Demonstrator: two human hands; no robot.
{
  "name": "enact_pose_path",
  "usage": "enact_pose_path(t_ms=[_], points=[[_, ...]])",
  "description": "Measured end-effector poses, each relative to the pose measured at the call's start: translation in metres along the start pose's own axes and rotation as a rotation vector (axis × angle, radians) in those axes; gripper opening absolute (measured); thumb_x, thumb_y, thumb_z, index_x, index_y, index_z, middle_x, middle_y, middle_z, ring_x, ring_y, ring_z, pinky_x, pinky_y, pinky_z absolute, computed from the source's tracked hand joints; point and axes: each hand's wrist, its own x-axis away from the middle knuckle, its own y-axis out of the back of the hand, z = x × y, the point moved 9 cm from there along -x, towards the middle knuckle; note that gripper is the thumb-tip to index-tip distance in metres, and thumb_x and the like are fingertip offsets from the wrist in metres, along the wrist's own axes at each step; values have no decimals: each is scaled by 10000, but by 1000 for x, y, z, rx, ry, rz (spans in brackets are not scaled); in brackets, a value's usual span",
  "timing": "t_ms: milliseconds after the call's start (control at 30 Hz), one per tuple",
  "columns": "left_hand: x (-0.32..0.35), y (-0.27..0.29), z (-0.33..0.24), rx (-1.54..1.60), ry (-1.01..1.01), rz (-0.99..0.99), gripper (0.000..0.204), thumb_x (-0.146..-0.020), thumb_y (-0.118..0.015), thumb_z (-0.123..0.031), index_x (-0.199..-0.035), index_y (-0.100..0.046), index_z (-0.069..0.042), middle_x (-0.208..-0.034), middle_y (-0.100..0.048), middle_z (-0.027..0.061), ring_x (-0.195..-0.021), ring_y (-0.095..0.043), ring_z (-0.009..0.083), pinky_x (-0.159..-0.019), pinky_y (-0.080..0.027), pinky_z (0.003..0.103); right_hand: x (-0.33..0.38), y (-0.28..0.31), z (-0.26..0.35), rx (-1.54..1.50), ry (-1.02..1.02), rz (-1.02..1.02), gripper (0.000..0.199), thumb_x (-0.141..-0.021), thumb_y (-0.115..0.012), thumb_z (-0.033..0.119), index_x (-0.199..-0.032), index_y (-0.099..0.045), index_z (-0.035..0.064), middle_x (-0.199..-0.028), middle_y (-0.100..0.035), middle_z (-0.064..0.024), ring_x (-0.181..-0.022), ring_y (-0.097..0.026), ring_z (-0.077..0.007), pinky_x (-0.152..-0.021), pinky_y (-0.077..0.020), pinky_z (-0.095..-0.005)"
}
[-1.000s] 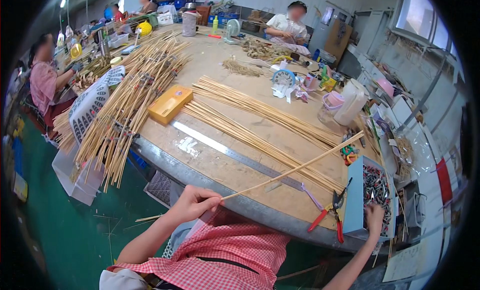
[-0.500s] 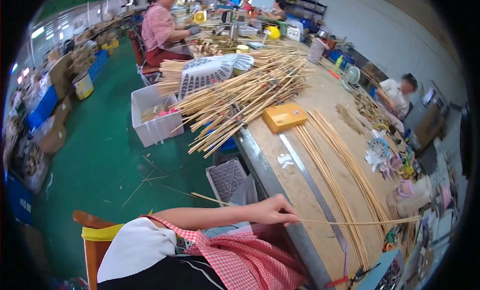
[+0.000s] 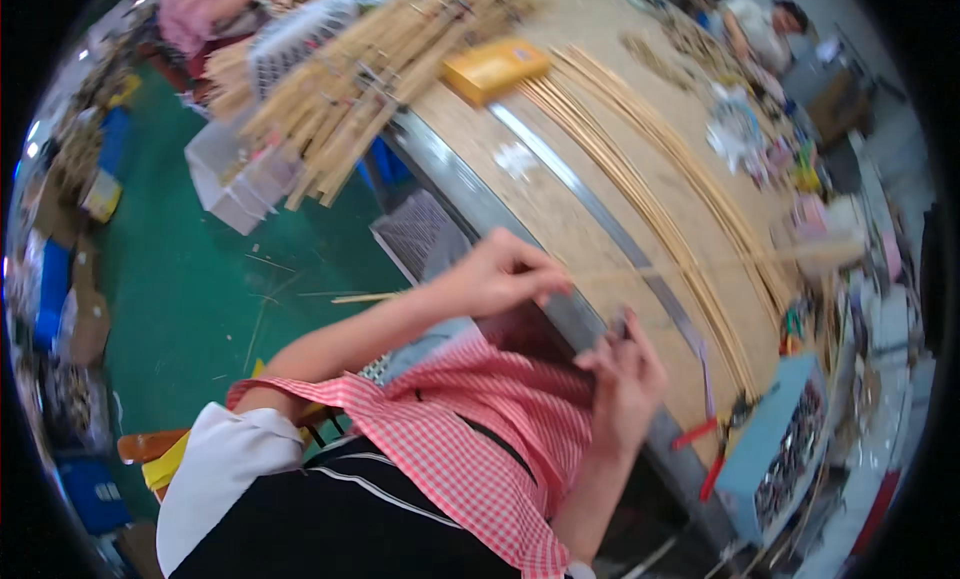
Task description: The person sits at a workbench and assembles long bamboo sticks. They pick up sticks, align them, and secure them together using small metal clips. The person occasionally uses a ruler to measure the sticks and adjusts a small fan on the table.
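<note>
My left hand [image 3: 510, 276] is closed in a pinch on one end of a thin bamboo stick [image 3: 720, 266], which is blurred and stretches to the right across the table. Nearer to me, by the table's metal edge, my right hand [image 3: 622, 369] has its thumb and fingers drawn together around a small dark thing too blurred to name. The two hands are apart. Beyond them on the tabletop lie a long metal ruler [image 3: 590, 194] and two rows of bamboo sticks [image 3: 640, 194].
Clipped bundles of sticks [image 3: 370, 79] overhang the table's far left, beside a yellow box [image 3: 497, 71]. Red-handled pliers [image 3: 712, 474] and a light-blue box [image 3: 768, 419] of small metal pieces are at the near right. A white bin [image 3: 235, 184] stands on the green floor.
My right hand has come into view with a small dark thing. My left hand has moved up and left in the picture with the stick, and the view has tilted downward.
</note>
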Motion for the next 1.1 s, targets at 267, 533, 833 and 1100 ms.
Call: enact_pose_path(t_ms=[267, 533, 833, 1100], points=[[-5, -13, 7, 61, 27, 29, 166, -877, -611, -118, -882, -694, 26, -685, -619, 15, -622, -529, 51, -542, -413, 195, -9, -11, -26, 56, 78, -44, 228, -926, -498, 16, -1115, -566, -93, -791, -564, -104, -578, -482, -93, -513, -541, -261], [-5, -16, 3, -70, -48, 9, 149, -863, -617, -112, -874, -692, 17, -651, -607, 34, -591, -518, 60, -507, -382, 208, -13, -9, -28, 23, 62, -93, 193, -917, -510, 3, -1060, -599, -93, -704, -558, -79, -516, -472, -76, -473, -525, -249], [-5, -16, 12, -68, -16, -2, 137, -867, -612, -102, -879, -700, 2, -636, -603, 16, -578, -510, 65, -503, -379, 212, -14, -10, -32, 15, 50, -101, 193, -913, -527, 16, -1055, -602, -91, -742, -588, -93, -537, -503, -83, -488, -523, -243], [-7, -22, 29, 318, 217, 225, 364, -969, -468, -268, -1122, -599, 36, -876, -664, 78, -724, -613, 112, -638, -497, 236, -16, -5, -28, 8, 52, -93, 196, -912, -531, 22, -1060, -603, -85, -757, -598, -99, -542, -506, -81, -499, -525, -245]])
